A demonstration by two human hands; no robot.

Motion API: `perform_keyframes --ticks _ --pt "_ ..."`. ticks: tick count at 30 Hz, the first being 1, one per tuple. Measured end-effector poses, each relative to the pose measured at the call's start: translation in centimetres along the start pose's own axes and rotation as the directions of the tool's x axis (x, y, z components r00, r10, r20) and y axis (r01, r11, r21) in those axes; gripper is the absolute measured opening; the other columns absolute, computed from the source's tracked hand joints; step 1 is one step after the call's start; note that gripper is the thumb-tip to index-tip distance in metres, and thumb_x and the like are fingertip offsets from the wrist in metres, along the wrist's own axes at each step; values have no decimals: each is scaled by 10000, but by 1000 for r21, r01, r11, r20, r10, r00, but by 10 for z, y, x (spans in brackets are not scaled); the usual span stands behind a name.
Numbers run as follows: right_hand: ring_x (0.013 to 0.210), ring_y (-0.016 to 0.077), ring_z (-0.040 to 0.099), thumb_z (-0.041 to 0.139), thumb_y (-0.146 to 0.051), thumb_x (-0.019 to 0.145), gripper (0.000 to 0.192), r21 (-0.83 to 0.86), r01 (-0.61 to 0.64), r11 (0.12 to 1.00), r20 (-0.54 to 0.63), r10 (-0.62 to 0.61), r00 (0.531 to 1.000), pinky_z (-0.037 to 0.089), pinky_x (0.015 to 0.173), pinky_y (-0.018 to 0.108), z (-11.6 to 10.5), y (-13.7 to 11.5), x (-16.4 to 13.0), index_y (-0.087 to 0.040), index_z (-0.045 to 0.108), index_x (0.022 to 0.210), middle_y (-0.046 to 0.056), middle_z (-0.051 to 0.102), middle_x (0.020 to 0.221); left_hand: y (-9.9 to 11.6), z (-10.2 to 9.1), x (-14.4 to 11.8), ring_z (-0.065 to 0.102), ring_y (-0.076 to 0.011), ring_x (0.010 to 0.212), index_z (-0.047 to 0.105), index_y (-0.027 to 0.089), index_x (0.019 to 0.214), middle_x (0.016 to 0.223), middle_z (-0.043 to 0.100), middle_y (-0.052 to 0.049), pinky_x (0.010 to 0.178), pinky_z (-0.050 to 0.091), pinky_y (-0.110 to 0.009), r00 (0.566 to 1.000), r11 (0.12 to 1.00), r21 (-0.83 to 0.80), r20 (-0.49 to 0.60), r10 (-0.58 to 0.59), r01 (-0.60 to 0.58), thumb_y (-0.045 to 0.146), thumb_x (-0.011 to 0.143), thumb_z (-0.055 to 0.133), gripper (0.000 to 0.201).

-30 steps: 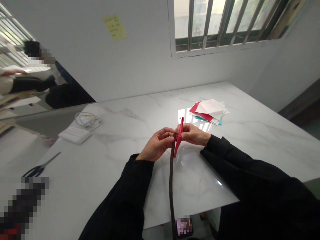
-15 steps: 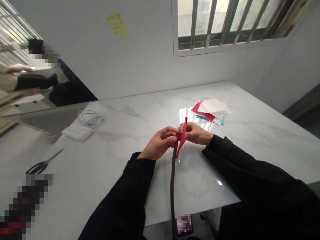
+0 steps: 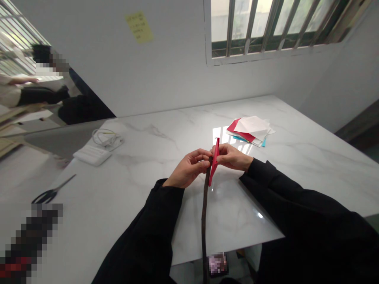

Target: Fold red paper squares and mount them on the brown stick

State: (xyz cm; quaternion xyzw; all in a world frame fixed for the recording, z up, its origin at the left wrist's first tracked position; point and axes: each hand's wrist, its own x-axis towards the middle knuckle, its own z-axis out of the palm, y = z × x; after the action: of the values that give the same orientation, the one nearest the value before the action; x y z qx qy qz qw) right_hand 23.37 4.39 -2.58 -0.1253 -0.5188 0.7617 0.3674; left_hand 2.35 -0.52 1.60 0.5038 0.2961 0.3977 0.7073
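A long, thin dark brown stick [image 3: 204, 213] rises from below the table's near edge to my hands. My left hand [image 3: 189, 169] pinches its top end between thumb and fingers. In my right hand [image 3: 235, 157], a piece of red paper [image 3: 214, 167] is held nearly edge-on, close against the stick's tip. Fingers hide the exact spot where stick and paper meet, so I cannot tell whether they are joined. Past my right hand lies a pile of white, red and blue paper sheets [image 3: 251, 129].
Scissors [image 3: 53, 191] lie at the left of the marbled table [image 3: 133, 221]. Behind them is a white box-like device [image 3: 92, 154] with a coiled cable [image 3: 106, 138]. A yellow note [image 3: 139, 27] hangs on the wall. A person [image 3: 44, 94] sits beyond, at far left.
The red paper has shifted slightly left, its upper end closer to the stick's tip. Both hands otherwise keep nearly the same place and hold.
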Motion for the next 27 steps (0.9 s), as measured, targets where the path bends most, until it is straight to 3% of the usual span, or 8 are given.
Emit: perform_keyframes --ticks 9,13,17,27 --pt "857 164 768 956 -352 757 344 2 -29 1000 -11 29 1000 622 834 286 6 -4 0 -153 784 979 62 804 949 -7 -2 4 690 -131 721 750 166 934 842 750 -32 679 544 -236 1000 993 -114 -16 -1 -1 390 730 964 371" --pt "861 165 763 967 -347 742 399 31 -52 998 -42 53 998 625 838 283 7 -3 1 -140 775 1025 66 796 943 -17 -6 7 697 -141 740 731 166 936 855 748 -29 729 567 -259 997 986 -164 -79 -11 -2 379 702 982 404" --pt "884 155 754 960 -329 753 415 51 -70 996 -51 73 996 617 854 260 8 -4 1 -133 767 1064 58 790 965 -24 -12 10 700 -144 764 732 167 944 877 756 -38 761 568 -262 989 986 -168 -141 -35 10 333 690 990 399" --pt "887 162 765 959 -338 753 443 31 -83 996 -29 84 996 628 838 267 9 -4 1 -128 769 1094 86 798 1015 -29 -16 10 735 -195 796 775 151 1077 962 790 -103 749 581 -293 984 983 -179 -162 -72 43 318 673 986 486"
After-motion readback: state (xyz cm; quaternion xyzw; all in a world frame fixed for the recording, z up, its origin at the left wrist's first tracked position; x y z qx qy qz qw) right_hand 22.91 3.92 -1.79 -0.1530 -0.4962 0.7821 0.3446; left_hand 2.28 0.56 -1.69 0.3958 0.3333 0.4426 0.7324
